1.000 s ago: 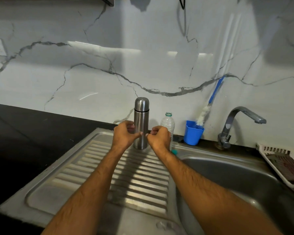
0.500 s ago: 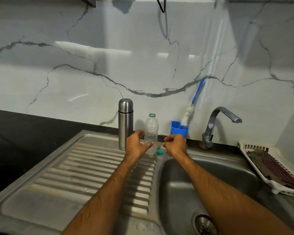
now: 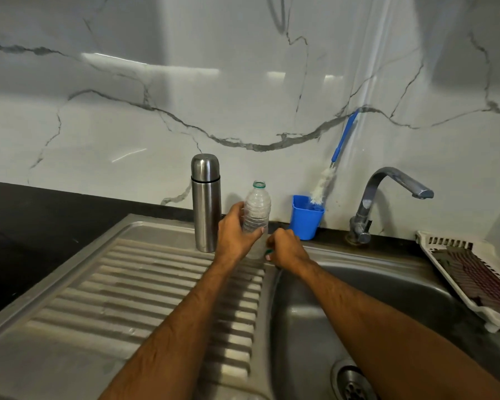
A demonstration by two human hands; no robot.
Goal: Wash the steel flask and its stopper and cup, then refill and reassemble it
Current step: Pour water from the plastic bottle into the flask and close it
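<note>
The left hand (image 3: 233, 237) is wrapped around the bottle (image 3: 256, 210), with the thumb on one side and the fingers on the other. It holds the bottle low down, likely so the bottle stands steady and does not tip. The bottle has no lid on; its top is open.

The right hand (image 3: 287, 250) is just beside the left hand, low by the foot of the bottle. Its fingers are curled down over something small and green, likely the cap (image 3: 269, 251). Only a tiny bit of green shows, so I cannot be sure, and I cannot tell if the hand has really picked it up or is only touching it. I think the cap goes back on the bottle next.

The flask (image 3: 205, 202) stands up straight just to the left of the left hand, near the wall. No hand touches it. Its cup is on top and it looks closed, so it seems put away, out of the way of the hands.

Past the right hand stands a blue pot (image 3: 305, 219) with a brush (image 3: 325, 180) leaning in it, kept close for scrubbing. The tap (image 3: 387, 194) is further right, and no water runs from it. The sink (image 3: 344, 298) lies under the right arm.
</note>
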